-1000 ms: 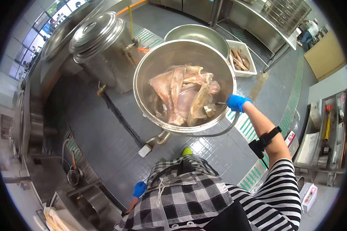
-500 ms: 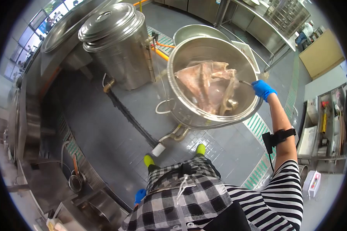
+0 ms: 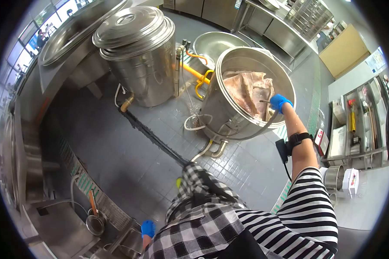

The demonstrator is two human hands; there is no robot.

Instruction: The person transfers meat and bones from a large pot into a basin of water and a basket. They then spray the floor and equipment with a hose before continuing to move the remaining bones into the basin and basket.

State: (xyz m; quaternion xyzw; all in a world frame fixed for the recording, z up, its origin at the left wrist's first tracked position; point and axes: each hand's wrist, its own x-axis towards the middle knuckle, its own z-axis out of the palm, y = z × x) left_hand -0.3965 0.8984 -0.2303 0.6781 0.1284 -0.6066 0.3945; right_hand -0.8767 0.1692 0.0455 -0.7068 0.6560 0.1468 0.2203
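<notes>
My right hand (image 3: 280, 103), in a blue glove, is closed around a grey hose (image 3: 271, 121) over the near right side of a big steel pot (image 3: 224, 82). The hose's thin end points left into the pot, and its length hangs across the rim. Inside lie large pale pink and brown pieces (image 3: 240, 88) that look like raw meat or bone. Low by my left side is my left hand (image 3: 148, 228), also gloved in blue, away from the pot. Its fingers are too small and foreshortened to read.
A lidded steel pot (image 3: 153, 73) stands to the left of the open one. Behind it are a wide metal basin (image 3: 216, 45) and a yellow pipe (image 3: 192, 71). Shelving (image 3: 354, 125) lines the right. A strainer (image 3: 95, 223) lies at lower left.
My right hand has moved from the pot's right rim inward over the pieces, bringing the hose across the near rim. My left hand shows more fully. The view has shifted.
</notes>
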